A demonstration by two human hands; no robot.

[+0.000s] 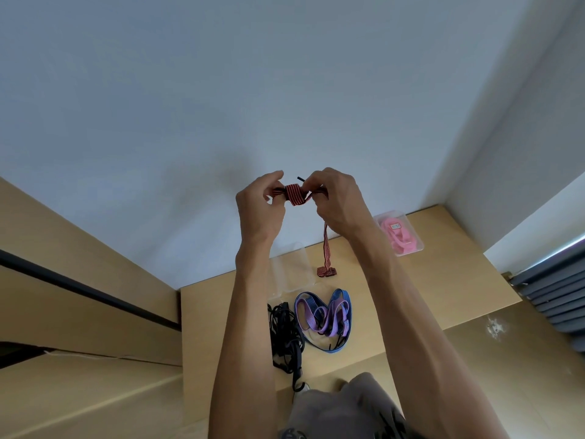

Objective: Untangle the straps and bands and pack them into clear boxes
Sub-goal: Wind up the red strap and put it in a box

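Both hands are raised in front of the wall, holding a red and black striped strap (294, 194). My left hand (259, 207) pinches its left side and my right hand (335, 201) pinches its right side, with a wound bundle of the strap between them. One end of the strap hangs down to the table, where its tail lies folded. Below on the table lie a purple and blue band (323, 315) and a tangle of black straps (285, 337). An empty clear box (289, 270) lies behind them.
At the back right of the wooden table (443, 280) stands a clear box holding a pink band (399, 233). A wooden cabinet (79, 280) runs along the left. A grey radiator (550, 293) is at the right. Grey cloth covers the near edge.
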